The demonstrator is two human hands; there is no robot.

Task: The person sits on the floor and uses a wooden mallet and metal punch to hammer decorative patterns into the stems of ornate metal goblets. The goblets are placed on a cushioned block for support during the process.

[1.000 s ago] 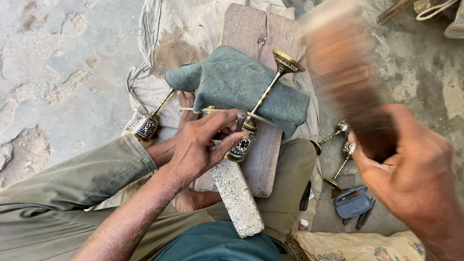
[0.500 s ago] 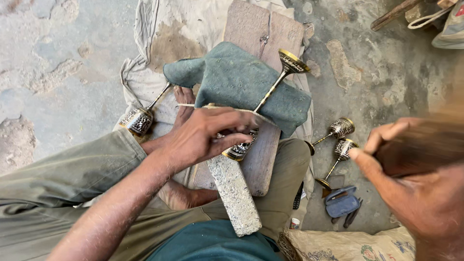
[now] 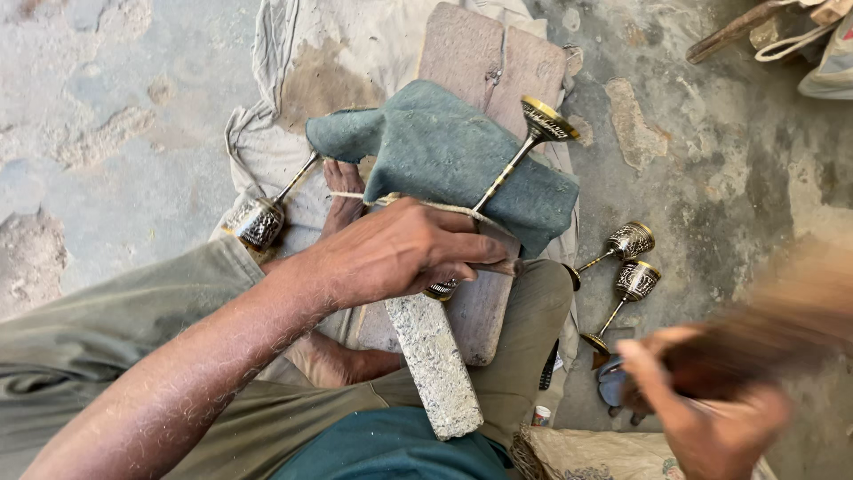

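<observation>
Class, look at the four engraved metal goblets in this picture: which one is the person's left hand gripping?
The goblet lying across the wooden board, its base up over the teal cloth; the left hand covers its cup. The others lie untouched.

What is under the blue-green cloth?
The blue-green cloth drapes over a worn wooden board, with an engraved brass goblet's stem lying on top. Whatever else lies beneath is covered.

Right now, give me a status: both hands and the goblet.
Left hand pinning an engraved goblet on the wooden board. Right hand gripping a blurred wooden tool. Two goblets on the floor alongside.
</observation>
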